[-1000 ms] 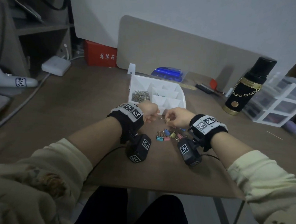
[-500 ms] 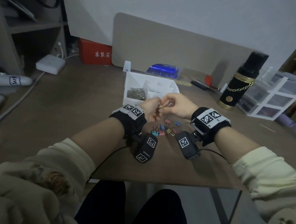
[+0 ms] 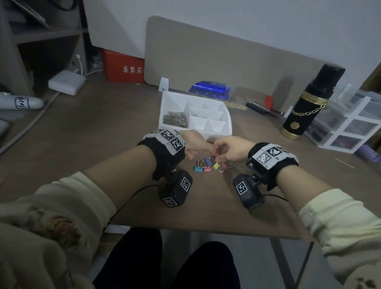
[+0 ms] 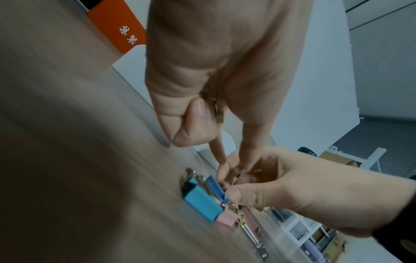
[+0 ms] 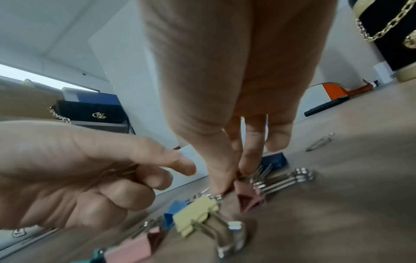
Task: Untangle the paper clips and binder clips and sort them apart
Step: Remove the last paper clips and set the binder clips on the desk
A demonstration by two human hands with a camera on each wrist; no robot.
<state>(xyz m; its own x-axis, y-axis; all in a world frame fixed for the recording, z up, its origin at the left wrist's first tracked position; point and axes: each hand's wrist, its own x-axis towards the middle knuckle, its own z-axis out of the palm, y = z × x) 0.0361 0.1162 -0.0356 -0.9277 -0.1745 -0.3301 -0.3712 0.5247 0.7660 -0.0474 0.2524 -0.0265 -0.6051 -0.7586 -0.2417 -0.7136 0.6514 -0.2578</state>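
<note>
1. I see my right hand (image 5: pixel 225 99) pinching the wire handles of a pink clip (image 5: pixel 249 199), thumb and forefinger closed on them, just in front of the tray (image 3: pixel 217 129).
2. My left hand (image 5: pixel 74 170) is curled beside it, forefinger extended; something thin sits in the fist, but I cannot identify it.
3. The binder clips (image 3: pixel 210 166) lie in front of the tray.
4. Paper clips (image 3: pixel 175 119) fill the tray's left compartment.

Both my forearms reach forward, wrists strapped in black bands, and my hands meet fingertip to fingertip. My left hand (image 3: pixel 195 143) is curled, thumb tucked against folded fingers, index finger (image 4: pixel 218 151) extended downward. My right hand (image 3: pixel 232 147) points down, thumb and fingers (image 5: pixel 248 160) pinched together at the tips.
</note>
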